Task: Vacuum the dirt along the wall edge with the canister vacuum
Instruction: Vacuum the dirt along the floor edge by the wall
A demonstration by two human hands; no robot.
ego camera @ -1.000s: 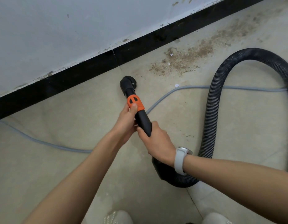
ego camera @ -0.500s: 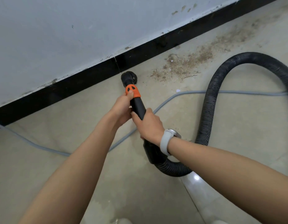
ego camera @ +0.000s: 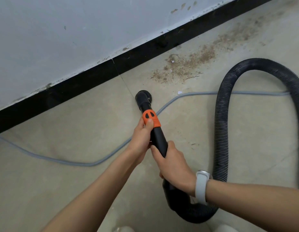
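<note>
Both hands wrap the smooth black plastic wand [ego camera: 158, 139], left hand [ego camera: 142, 138] thumb on its ribbed orange collar [ego camera: 151, 120], right hand [ego camera: 174, 166] behind, round bristled nozzle [ego camera: 143, 97] on the tile floor [ego camera: 78, 124] short of gritty brown dirt [ego camera: 187, 64] by the black baseboard [ego camera: 98, 76], ribbed hose [ego camera: 221, 124] looping right.

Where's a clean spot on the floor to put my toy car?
Bare floor lies between the baseboard and the grey cable, left of the nozzle. More lies inside the hose loop. Right of the nozzle, dirt covers the wall edge.
</note>
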